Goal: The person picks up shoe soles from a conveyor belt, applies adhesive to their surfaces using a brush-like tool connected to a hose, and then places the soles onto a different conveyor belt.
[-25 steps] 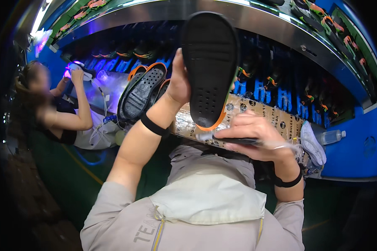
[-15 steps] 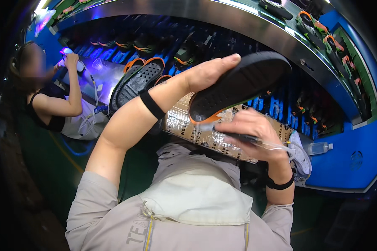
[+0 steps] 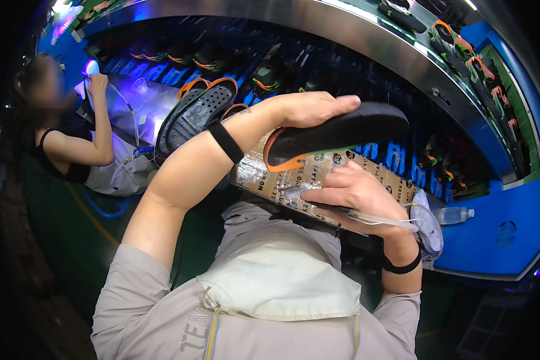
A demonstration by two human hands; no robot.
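Note:
Up in front of me, my left hand (image 3: 318,110) grips a black shoe sole (image 3: 348,127) with an orange and green rim. The thumb lies along its upper edge, and the other fingers are hidden behind it. Below the sole, my right hand (image 3: 369,195) is closed on a slim brush (image 3: 293,193) with a pale tip and a dark handle. A clear tube (image 3: 387,222) runs from the handle past my wrist. The brush tip is apart from the sole, over a taped cardboard surface (image 3: 252,171).
Two perforated soles (image 3: 203,111) stand left of my forearm. A white shoe (image 3: 427,225) and a clear bottle (image 3: 456,215) are at the right. Blue racks with shoe parts (image 3: 264,78) and a metal-edged conveyor (image 3: 348,27) lie beyond. A co-worker (image 3: 72,144) sits at far left.
My left hand has tilted the sole flatter, and its far end has come lower. My right hand has moved slightly down, so the brush tip is farther from the sole's rim.

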